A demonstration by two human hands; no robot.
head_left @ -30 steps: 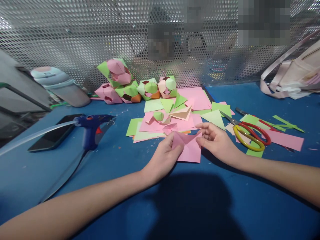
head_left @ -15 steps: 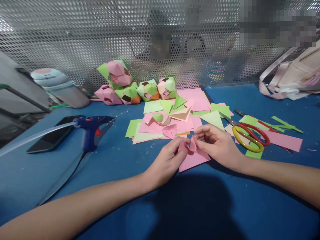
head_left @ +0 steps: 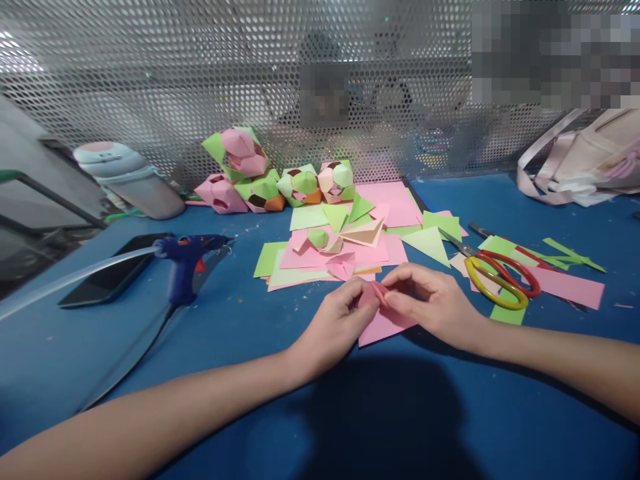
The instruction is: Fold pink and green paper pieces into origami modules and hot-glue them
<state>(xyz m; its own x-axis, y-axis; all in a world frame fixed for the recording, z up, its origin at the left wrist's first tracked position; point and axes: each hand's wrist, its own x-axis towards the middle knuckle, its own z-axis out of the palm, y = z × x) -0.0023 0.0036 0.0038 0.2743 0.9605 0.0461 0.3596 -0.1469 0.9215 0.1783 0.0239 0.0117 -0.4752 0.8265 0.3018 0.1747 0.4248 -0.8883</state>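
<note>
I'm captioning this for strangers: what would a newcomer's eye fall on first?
Probably the left hand and right hand, pinching a pink sheet near the picture's middle. Next, the folded paper shapes, mostly pink and green, before the perforated metal screen. The blue glue gun at left and bright-handled scissors at right also stand out.

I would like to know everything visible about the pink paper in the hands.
The pink paper looks thin and plain, with a straight lower edge. Its upper part is bent into a fold, pinched by the left hand and the right hand, whose fingers hide much of it. It is over the blue table; contact is unclear.
</note>
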